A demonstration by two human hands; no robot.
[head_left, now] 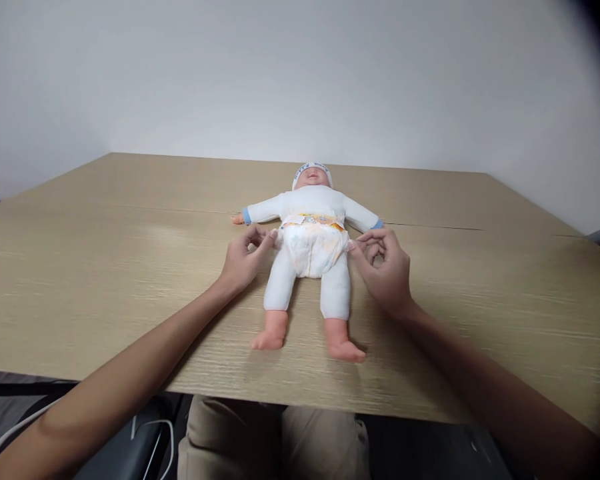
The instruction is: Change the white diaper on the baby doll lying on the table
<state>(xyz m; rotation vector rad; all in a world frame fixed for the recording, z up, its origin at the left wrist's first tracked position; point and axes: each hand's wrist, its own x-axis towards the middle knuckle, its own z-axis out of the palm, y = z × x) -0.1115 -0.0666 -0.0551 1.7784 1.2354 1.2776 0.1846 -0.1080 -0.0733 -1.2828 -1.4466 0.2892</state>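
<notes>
A baby doll (310, 200) in a white bodysuit and cap lies on its back on the wooden table (105, 267), feet toward me. It wears a white diaper (314, 247) with a yellow printed waistband. My left hand (243, 260) pinches the diaper's left edge at the doll's hip with thumb and fingertips. My right hand (385, 267) pinches the diaper's right edge at the other hip.
The table's near edge runs just below the doll's feet, with my lap in beige trousers (275, 440) under it. A seam crosses the tabletop (430, 227) behind the doll. A white cable (155, 433) hangs at lower left. A plain wall stands behind.
</notes>
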